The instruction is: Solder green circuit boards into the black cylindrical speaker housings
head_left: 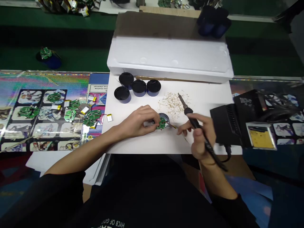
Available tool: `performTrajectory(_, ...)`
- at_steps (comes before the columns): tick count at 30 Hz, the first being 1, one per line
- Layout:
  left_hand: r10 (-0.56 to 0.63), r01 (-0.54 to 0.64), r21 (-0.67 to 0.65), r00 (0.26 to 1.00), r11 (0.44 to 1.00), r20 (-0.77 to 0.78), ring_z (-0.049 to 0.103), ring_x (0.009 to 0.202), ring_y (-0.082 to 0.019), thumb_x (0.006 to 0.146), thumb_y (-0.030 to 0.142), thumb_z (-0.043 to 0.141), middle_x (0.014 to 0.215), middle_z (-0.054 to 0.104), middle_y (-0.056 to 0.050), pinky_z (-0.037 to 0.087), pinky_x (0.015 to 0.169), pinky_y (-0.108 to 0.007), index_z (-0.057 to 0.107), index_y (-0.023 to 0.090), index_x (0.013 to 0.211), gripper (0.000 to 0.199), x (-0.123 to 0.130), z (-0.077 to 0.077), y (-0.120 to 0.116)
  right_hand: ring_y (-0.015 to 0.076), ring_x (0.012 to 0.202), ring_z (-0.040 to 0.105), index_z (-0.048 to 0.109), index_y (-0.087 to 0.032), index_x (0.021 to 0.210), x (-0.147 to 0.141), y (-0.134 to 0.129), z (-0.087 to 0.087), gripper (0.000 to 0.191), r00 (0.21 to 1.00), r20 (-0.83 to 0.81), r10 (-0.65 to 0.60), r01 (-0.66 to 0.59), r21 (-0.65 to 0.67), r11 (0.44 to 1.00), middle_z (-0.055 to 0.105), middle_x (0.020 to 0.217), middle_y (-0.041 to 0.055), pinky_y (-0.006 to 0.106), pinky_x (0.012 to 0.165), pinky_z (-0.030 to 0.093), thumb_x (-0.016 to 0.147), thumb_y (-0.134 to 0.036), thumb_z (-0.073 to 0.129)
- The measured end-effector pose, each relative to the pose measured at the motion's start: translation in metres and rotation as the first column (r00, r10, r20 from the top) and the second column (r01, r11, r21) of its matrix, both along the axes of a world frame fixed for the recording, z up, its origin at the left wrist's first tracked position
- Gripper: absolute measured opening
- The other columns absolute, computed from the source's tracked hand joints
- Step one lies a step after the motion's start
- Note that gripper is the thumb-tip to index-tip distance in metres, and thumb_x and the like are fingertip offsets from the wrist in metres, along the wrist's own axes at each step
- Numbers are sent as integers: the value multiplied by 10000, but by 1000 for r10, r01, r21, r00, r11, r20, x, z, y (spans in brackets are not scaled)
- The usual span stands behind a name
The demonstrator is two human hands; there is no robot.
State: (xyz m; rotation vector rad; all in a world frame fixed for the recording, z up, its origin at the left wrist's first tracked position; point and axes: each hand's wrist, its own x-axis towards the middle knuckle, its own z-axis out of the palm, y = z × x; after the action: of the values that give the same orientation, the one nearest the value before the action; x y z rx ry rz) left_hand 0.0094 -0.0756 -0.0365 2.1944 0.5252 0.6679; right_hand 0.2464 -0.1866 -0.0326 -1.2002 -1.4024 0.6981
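Observation:
My left hand [144,121] is closed at the left edge of a small green circuit board [161,123], its fingertips pinched on something dark and small there. The board lies in a round dark-rimmed case [168,117] on the white work surface. My right hand [201,131] wraps round a black soldering iron [195,123], whose metal tip points up and away, over scattered tan bits [174,104]. Beside my right fingertips, a thin wire with a yellow end [174,126] runs from the board.
Several dark round cups [139,88] stand behind the case, before a white foam block [168,57]. Several green boards with small batteries [92,117] lie at the left. A black soldering station [225,123] and a yellow sponge tray [261,138] are at the right.

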Motion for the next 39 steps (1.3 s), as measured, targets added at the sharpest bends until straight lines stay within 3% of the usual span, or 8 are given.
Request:
performTrajectory(3, -10, 11, -53, 1000, 999, 23, 688, 987, -206, 967, 156, 646, 1021, 789, -67, 530, 919, -348, 695, 197, 904, 90, -1, 2, 0, 161, 523, 579, 590, -311, 1390, 13, 2, 10, 437, 987, -155, -35, 33, -21, 999, 689, 730, -25, 271, 424, 389, 1027, -549, 639)
performTrajectory(7, -15, 16, -74, 1000, 997, 17, 693, 994, -209, 958, 156, 650, 1016, 787, -63, 533, 935, -356, 696, 202, 894, 91, -1, 2, 1, 166, 606, 661, 741, -260, 1177, 28, -1, 14, 269, 994, 42, -96, 100, -104, 990, 765, 883, 37, 290, 485, 485, 966, -425, 752)
performTrajectory(9, -8, 9, -79, 1000, 997, 13, 693, 984, -205, 951, 149, 650, 1004, 786, -57, 530, 941, -356, 691, 203, 885, 94, 0, 0, 1, 175, 654, 698, 793, -259, 1072, 33, -5, 12, 197, 966, 168, -196, 207, -49, 977, 779, 892, 40, 293, 518, 517, 905, -359, 828)
performTrajectory(12, -3, 3, -95, 1000, 996, 9, 688, 980, -201, 931, 127, 650, 997, 785, -50, 525, 944, -354, 680, 203, 868, 103, 0, 0, 2, 165, 604, 679, 817, -269, 972, 34, -10, 5, 107, 936, 193, -293, 294, 25, 955, 776, 842, 29, 290, 484, 500, 900, -347, 830)
performTrajectory(17, -12, 12, -118, 1000, 993, -5, 682, 988, -208, 934, 152, 660, 1005, 794, -50, 518, 945, -360, 687, 208, 866, 93, 0, 0, 2, 156, 481, 610, 789, -253, 920, 30, -9, 2, 165, 966, 165, -201, 198, 34, 980, 707, 688, 6, 290, 405, 444, 913, -418, 792)
performTrajectory(23, -9, 9, -96, 1000, 995, 2, 677, 965, -205, 939, 146, 651, 1005, 794, -51, 503, 923, -357, 689, 200, 868, 98, 0, 0, 2, 173, 554, 647, 773, -254, 929, 26, -4, 6, 108, 985, 162, -62, 56, 40, 998, 710, 703, 9, 290, 475, 512, 910, -360, 766)
performTrajectory(39, -5, 4, -96, 1000, 995, -16, 679, 959, -201, 939, 146, 650, 1000, 789, -43, 487, 925, -350, 683, 202, 872, 93, 0, 0, 1, 152, 477, 628, 766, -243, 903, 23, 1, 9, 78, 983, 181, -29, 28, 5, 1000, 707, 648, -14, 260, 434, 484, 888, -319, 765)
